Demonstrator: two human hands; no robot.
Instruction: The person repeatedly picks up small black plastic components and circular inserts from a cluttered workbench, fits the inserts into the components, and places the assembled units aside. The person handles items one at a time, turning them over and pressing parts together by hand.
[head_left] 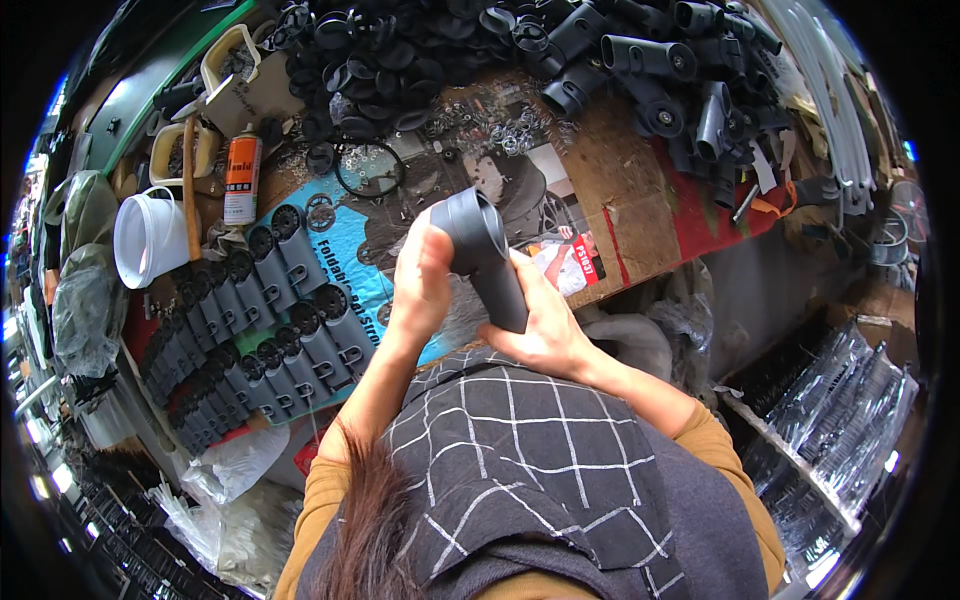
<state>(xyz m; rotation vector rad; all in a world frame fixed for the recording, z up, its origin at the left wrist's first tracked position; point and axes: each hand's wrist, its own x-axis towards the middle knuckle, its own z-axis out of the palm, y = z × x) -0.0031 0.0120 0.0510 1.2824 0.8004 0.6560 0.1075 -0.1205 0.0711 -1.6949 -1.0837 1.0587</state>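
In front of my chest, above the near edge of the workbench, is a dark grey plastic fitting [493,285]. It has a wide, hollow round end at the top and a narrower arm that slants down to the right. My right hand [545,325] is closed round that arm, thumb at its lower end. My left hand [422,275] is raised against the left side of the round end. Its fingers are blurred and partly hidden, so their grip is unclear. Under the hands lies a blue printed cardboard sheet [335,230], with a thin black ring [368,168] on it.
Rows of similar grey fittings [290,255] with round discs stand at left. Beyond are a spray can [241,178], white bucket [150,240] and wooden-handled tool [190,190]. Black discs [375,75], small metal parts [515,130] and loose grey fittings [650,60] cover the far side.
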